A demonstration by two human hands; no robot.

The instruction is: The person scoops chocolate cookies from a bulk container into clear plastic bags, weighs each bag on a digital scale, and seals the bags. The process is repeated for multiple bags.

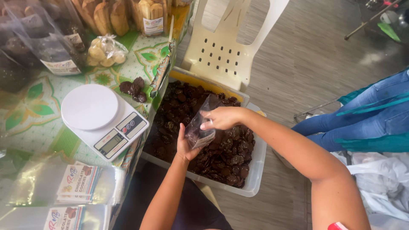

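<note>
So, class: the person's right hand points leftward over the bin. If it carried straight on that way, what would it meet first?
The right hand already touches the clear bag held by the left hand; beyond it, probably the table edge, though depth is unclear.

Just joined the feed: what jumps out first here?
Centre frame, the left hand and right hand hold a small clear bag partly filled with dark cookies, over a clear bin heaped with the same dark cookies. To the left, a white kitchen scale sits on a green-patterned tablecloth, with a few loose cookies beside it.
</note>
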